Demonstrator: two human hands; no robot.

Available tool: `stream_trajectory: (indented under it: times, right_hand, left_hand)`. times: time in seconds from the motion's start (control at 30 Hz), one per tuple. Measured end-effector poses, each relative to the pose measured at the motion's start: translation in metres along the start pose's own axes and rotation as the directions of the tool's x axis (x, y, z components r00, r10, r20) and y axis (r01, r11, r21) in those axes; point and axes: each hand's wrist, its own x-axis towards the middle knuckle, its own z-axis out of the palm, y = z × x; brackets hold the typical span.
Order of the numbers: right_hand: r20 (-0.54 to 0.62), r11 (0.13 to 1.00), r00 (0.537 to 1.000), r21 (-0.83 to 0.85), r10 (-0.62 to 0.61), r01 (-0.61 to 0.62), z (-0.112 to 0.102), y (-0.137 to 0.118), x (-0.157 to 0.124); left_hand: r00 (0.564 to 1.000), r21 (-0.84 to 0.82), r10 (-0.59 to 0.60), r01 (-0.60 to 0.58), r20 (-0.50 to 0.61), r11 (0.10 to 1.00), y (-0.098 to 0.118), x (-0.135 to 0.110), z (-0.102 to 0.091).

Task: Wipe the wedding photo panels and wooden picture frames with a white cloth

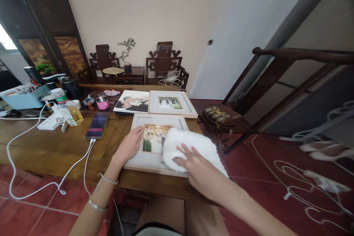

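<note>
A white framed photo (148,160) lies flat at the near edge of the wooden table (55,147). My left hand (129,145) rests flat on the frame's left border, fingers stretched out. My right hand (193,166) presses a white fluffy cloth (185,142) onto the right half of the frame, fingers spread on top of the cloth. Behind it lie a second white framed photo (171,104) and an unframed photo print (132,101), side by side.
A phone (96,125) on a white cable, a power strip (49,121), a bottle (70,112), a pink pot (102,102) and a blue basket (23,97) crowd the table's left. Dark wooden chairs (163,62) stand behind, a bench (221,114) and stair rail to the right.
</note>
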Motion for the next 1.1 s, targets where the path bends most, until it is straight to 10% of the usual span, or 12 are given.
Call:
stream_trajectory:
  times: [0.33,0.73,1.1]
  right_hand:
    - [-0.24,0.987,0.97,-0.139,0.049,-0.084,0.006,0.059,0.099]
    - [0.197,0.983,0.97,0.148,-0.139,0.11,-0.027,-0.022,-0.023]
    - [-0.269,0.998,0.963,-0.055,0.013,-0.029,0.015,0.049,0.085]
  left_hand:
    - [1.0,-0.015,0.008,-0.008,-0.008,1.0,-0.002,0.001,0.001]
    - [1.0,-0.006,-0.009,0.009,-0.013,1.0,-0.001,-0.001,0.002]
    - [0.998,-0.027,0.044,-0.045,-0.035,0.999,-0.002,0.001,0.0]
